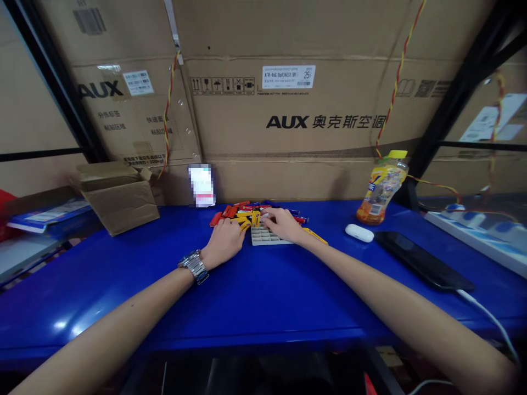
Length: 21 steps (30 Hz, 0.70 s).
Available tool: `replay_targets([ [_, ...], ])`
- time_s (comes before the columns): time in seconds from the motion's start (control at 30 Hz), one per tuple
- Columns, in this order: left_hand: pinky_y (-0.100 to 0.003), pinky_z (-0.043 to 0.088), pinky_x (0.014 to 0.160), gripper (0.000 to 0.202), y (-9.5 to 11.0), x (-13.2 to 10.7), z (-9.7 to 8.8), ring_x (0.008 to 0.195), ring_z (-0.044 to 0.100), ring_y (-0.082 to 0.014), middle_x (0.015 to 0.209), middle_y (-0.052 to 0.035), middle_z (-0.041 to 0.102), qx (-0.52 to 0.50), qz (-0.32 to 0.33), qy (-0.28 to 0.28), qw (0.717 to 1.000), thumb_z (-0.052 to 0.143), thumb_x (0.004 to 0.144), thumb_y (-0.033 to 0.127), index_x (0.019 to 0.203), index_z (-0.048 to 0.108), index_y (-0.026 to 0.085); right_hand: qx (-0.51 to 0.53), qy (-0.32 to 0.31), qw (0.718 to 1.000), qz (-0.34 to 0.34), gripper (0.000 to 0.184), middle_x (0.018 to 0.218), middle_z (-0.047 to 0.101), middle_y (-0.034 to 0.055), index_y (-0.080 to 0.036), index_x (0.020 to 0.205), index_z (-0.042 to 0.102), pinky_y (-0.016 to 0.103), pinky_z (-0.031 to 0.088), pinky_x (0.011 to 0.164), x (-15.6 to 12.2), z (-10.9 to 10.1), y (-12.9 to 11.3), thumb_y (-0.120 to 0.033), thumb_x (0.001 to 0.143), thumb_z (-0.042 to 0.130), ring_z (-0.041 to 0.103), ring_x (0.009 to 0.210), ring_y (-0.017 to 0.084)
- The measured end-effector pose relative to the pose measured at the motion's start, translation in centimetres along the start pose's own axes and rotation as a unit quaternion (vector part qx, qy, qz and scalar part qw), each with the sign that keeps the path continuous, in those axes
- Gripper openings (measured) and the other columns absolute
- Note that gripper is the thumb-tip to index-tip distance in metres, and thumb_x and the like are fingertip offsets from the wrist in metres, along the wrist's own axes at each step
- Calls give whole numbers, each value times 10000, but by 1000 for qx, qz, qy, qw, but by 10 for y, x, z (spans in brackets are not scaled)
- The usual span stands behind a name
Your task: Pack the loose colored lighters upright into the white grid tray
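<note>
A small grey grid tray [263, 237] lies on the blue table [255, 291], with a pile of red and yellow batteries [242, 211] behind it. My left hand [224, 241], with a metal watch on its wrist, rests just left of the tray; its fingers are curled onto a yellow battery [245, 222] at the tray's corner. My right hand [282, 225] lies over the tray's far right part, fingers bent down onto it. What sits under those fingers is hidden.
An open cardboard box [119, 200] stands at the left, large AUX cartons [288, 109] behind. An orange drink bottle [382, 189], a white earbud case [359, 232], a black phone [422, 259] with a cable and a power strip [473, 233] lie to the right.
</note>
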<state>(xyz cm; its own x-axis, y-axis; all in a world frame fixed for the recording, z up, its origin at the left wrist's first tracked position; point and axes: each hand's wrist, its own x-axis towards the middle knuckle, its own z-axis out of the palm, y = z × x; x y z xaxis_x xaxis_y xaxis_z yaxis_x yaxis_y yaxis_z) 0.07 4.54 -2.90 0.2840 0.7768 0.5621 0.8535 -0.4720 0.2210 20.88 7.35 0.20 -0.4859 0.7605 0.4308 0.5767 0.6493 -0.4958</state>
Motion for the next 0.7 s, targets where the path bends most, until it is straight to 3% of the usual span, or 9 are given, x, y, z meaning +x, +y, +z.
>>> replay_targets([
  [0.2, -393, 484, 664, 218, -9, 8, -7, 695, 622, -249, 667, -81, 596, -67, -66, 41, 995, 450, 900, 316, 736, 529, 196, -18, 15, 1000, 4, 169, 694, 681, 25, -168, 908, 644, 273, 396, 630, -2, 1, 0, -233, 867, 493, 582, 574, 149],
  [0.4, -326, 529, 550, 76, 5, 11, -15, 585, 664, -192, 685, -52, 636, -184, -166, 32, 968, 420, 931, 237, 867, 419, 197, -27, 10, 1000, -9, 152, 704, 672, 26, -160, 887, 630, 265, 374, 614, -3, 1, 2, -220, 855, 494, 574, 593, 147],
  [0.53, -357, 583, 677, 179, 20, 13, -14, 654, 685, -165, 720, -3, 613, -420, -263, 51, 867, 479, 890, 119, 899, 329, 217, -15, -8, 1000, -13, 155, 653, 642, 8, -149, 877, 623, 258, 362, 598, -4, 0, 2, -202, 847, 481, 531, 550, 129],
  [0.63, -381, 579, 755, 201, 27, 14, -17, 649, 670, -142, 705, 13, 607, -530, -275, 32, 801, 446, 877, 47, 942, 350, 211, -13, -14, 1000, -18, 143, 617, 605, -10, -150, 844, 615, 249, 344, 587, -4, -1, 1, -187, 838, 476, 497, 531, 116],
  [0.7, -363, 571, 752, 181, 29, 14, -22, 653, 658, -134, 722, -2, 617, -571, -279, 11, 772, 448, 871, 43, 966, 407, 192, -12, -17, 999, -25, 140, 616, 593, -13, -153, 824, 607, 245, 334, 588, -5, -2, 0, -177, 836, 470, 487, 536, 113],
])
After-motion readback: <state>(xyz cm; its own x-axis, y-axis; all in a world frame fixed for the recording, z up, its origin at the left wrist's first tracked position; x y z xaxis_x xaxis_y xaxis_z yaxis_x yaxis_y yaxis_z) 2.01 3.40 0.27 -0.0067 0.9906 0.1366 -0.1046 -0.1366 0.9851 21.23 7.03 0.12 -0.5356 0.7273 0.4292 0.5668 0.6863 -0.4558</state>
